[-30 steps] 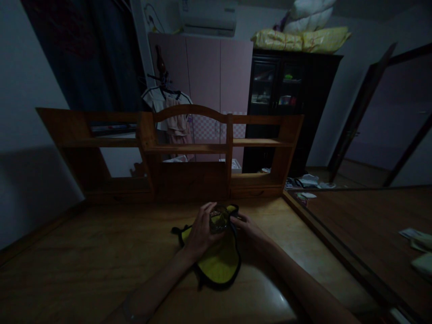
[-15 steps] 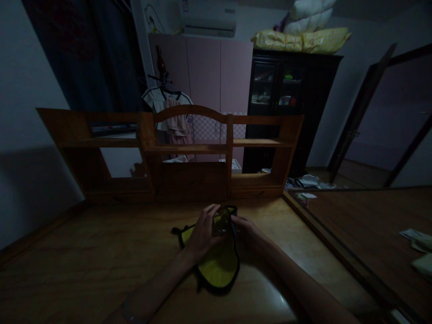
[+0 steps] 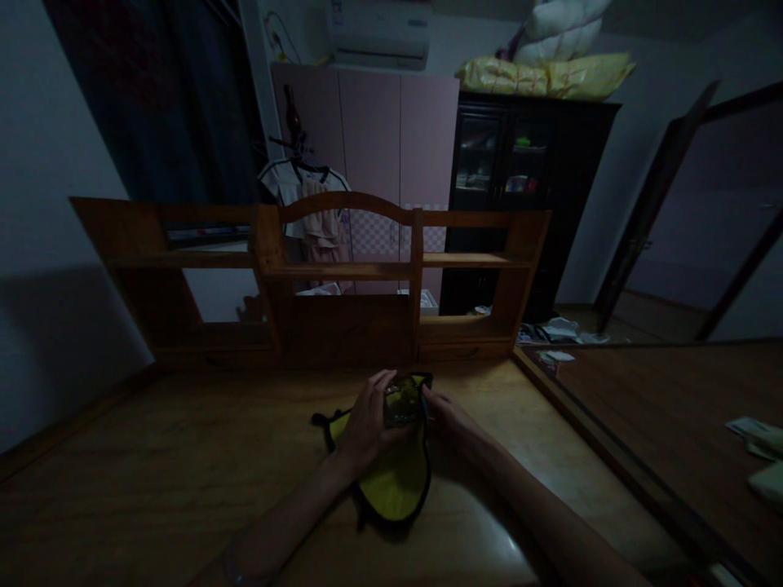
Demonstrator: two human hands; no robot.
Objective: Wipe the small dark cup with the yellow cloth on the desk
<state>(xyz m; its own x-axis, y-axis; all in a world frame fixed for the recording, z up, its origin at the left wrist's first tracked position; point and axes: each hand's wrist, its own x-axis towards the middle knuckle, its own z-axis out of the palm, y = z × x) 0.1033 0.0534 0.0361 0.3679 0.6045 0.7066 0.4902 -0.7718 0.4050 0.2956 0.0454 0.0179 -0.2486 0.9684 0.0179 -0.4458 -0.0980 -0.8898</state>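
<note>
A yellow cloth piece with black edging (image 3: 397,485) lies on the wooden bed boards in front of me, short black ties or tabs at its edges. On its upper part sits a small see-through object (image 3: 400,401), perhaps a clear box or jar; its exact kind is too dark to tell. My left hand (image 3: 370,420) is curled around the left side of this clear object. Beside it, my right hand (image 3: 449,416) pinches the black edge of the cloth at the upper right. Some of its fingers are hidden behind the cloth's edge.
A wooden shelf headboard (image 3: 348,326) spans the far side of the boards. Along the right runs a raised wooden rail (image 3: 587,444), with papers or cloths (image 3: 762,444) beyond it. Behind stand a pink wardrobe (image 3: 370,139) and a dark cabinet (image 3: 532,204).
The right hand and the cloth edge it pinches have shifted very slightly. The clear object shows a little more between the hands. The left hand stays nearly in place.
</note>
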